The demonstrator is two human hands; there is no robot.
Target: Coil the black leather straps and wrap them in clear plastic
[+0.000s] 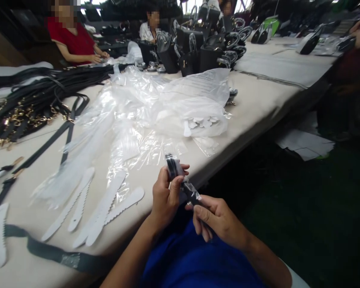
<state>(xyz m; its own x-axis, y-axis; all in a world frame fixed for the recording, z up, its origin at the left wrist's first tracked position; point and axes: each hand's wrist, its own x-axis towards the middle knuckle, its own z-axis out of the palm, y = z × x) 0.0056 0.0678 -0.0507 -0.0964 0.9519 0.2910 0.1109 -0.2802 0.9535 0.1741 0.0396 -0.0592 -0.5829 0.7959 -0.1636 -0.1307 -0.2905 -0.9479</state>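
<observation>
A dark strap in clear plastic wrap runs slantwise between my two hands, just off the table's near edge. My left hand is closed around its upper end, thumb pressed on the plastic. At the lower end my right hand pinches the wrapped strap between thumb and fingers. Left of my hands, several white strips with wavy edges lie on the table. Beyond my hands is a spread of clear plastic bags, one with small white pieces inside.
Black straps with gold clasps are heaped at the left. Black handbags stand at the back of the table. A person in red works at the far left; others are farther back. White sheets lie low on the right.
</observation>
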